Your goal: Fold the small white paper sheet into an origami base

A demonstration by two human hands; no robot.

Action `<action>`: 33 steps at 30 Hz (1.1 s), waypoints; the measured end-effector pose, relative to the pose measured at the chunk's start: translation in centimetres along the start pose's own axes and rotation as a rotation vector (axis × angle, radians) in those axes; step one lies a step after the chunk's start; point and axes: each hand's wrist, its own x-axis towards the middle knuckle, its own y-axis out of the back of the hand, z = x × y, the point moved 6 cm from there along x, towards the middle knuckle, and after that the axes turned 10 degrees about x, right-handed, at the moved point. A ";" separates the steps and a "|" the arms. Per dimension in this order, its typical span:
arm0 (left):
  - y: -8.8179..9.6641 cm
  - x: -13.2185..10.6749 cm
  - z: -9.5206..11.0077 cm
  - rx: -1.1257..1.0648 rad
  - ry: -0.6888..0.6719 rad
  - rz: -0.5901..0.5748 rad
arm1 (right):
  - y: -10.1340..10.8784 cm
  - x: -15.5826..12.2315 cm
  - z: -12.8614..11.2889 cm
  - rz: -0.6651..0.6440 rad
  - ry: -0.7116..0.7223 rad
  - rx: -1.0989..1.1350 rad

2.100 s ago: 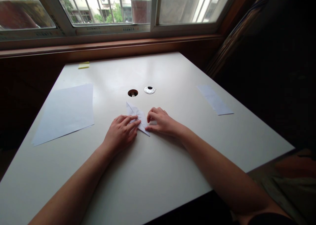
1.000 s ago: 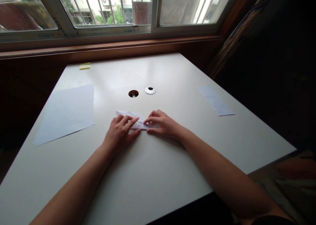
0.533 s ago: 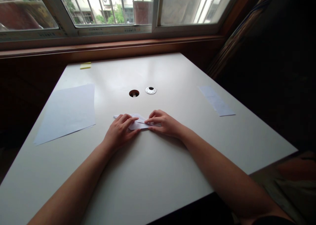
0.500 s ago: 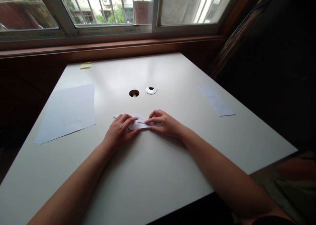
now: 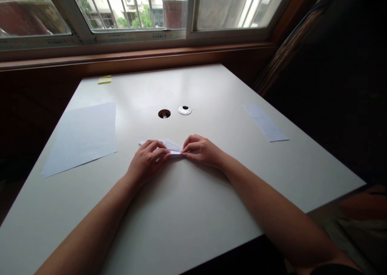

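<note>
A small folded sheet of white paper (image 5: 171,145) lies on the white table in front of me, partly covered by both hands. My left hand (image 5: 149,157) grips its left part, thumb and index finger pinching the near edge. On the other side, my right hand (image 5: 200,149) pinches the same near edge, its thumb and index fingertips close together. A pointed corner of the paper sticks out past the left knuckles. The paper's right end is hidden behind my right fingers.
Flat white sheets (image 5: 86,136) lie at the left, and a narrow paper strip (image 5: 266,123) at the right. Beyond my hands are a round hole (image 5: 164,114) in the tabletop and a round cover (image 5: 184,110). A yellow sticky-note pad (image 5: 104,79) sits near the far edge, below the window.
The left thumb and index finger have closed together on the paper's near edge. My right fingertips have also drawn together there, and the near flap shows narrower.
</note>
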 end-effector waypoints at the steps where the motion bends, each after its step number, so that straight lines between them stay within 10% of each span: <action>1: 0.0 0.0 0.0 -0.008 -0.003 0.001 | 0.0 0.0 0.0 0.005 -0.002 -0.001; 33: 0.6 0.2 0.7 -0.105 -0.001 -0.077 | -0.6 0.0 0.1 0.021 0.026 -0.052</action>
